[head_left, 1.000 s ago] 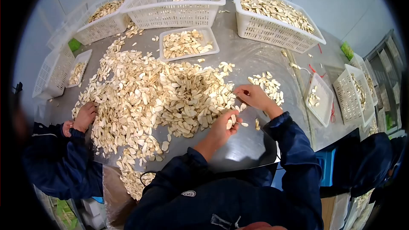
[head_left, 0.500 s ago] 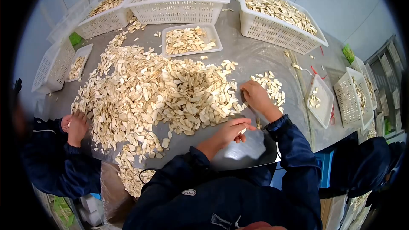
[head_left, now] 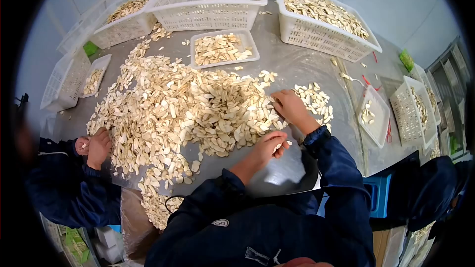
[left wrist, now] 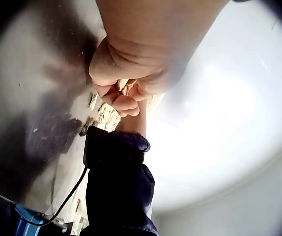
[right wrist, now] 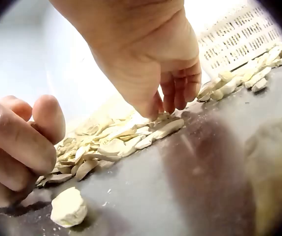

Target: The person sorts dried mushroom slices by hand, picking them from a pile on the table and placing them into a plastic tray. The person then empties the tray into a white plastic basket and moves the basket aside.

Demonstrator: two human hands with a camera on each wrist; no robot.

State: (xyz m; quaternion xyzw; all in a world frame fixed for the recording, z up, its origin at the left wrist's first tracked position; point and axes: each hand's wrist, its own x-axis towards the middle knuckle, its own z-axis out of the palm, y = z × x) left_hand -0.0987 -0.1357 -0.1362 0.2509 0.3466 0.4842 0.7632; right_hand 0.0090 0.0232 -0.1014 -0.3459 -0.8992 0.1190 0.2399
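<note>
A broad pile of pale dried slices (head_left: 158, 104) covers the left and middle of the metal table. My left hand (head_left: 267, 149) stands at the pile's front right edge, its curled fingers holding a few pale slices (left wrist: 123, 84). One of them shows at the fingertips in the head view. Farther back and right, my right hand (head_left: 293, 108) reaches to the pile's right edge. In the right wrist view, this hand (right wrist: 153, 69) points downward, its thumb and fingertips pinching at a slice on the edge of the pile. A chunky pale piece (right wrist: 68, 207) lies on the table near the left hand.
A smaller group of slices (head_left: 315, 100) lies right of my right hand. Behind the pile stand a shallow tray (head_left: 225, 63) and white baskets (head_left: 208, 16). Another tray (head_left: 375, 131) is at right. Another person's hand (head_left: 100, 148) works at the pile's left edge.
My left hand first moved right with its fingers extended, then drew back slightly and curled. My right hand shifted slightly left to the pile's edge. The person at left raised a hand slightly.
</note>
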